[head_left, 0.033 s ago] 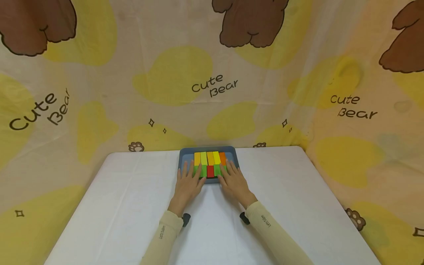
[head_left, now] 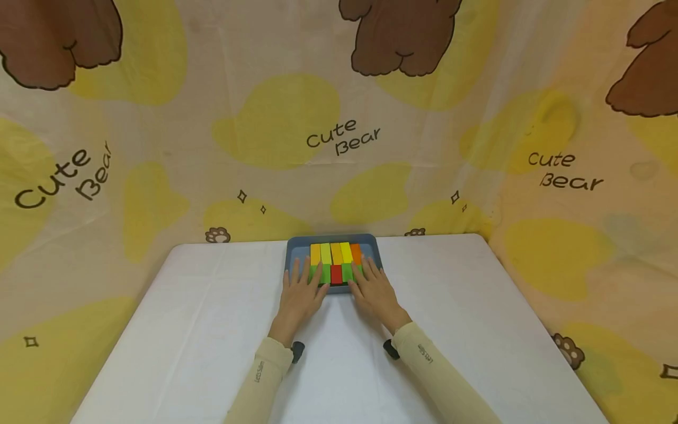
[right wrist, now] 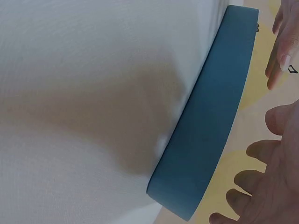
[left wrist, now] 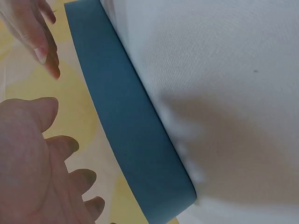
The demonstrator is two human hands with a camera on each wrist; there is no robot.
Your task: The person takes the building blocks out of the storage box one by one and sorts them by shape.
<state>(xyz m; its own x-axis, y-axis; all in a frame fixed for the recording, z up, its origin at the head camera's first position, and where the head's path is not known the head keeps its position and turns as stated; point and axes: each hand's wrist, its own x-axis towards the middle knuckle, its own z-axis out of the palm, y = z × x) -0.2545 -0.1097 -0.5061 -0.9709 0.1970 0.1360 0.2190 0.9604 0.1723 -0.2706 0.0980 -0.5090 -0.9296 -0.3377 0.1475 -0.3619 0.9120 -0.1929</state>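
A blue-grey tray [head_left: 333, 239] at the table's back edge holds two rows of coloured blocks. Yellow, lime and orange ones such as a yellow block [head_left: 346, 252] form the back row; a red block [head_left: 336, 274] lies among green blocks [head_left: 347, 272] in front. Over the tray's front left part, my left hand [head_left: 303, 294] is spread palm down. My right hand [head_left: 377, 293] mirrors it at the front right, fingers spread. Both wrist views show the tray's outer wall [left wrist: 126, 112] with the fingers above its rim; whether they touch any block cannot be told.
The table [head_left: 222, 318] has a white cloth. Behind it and at both sides hangs a patterned curtain [head_left: 275, 123] with bears and lettering. Dark wrist cameras, such as the left one [head_left: 298, 351], sit under the cream sleeves.
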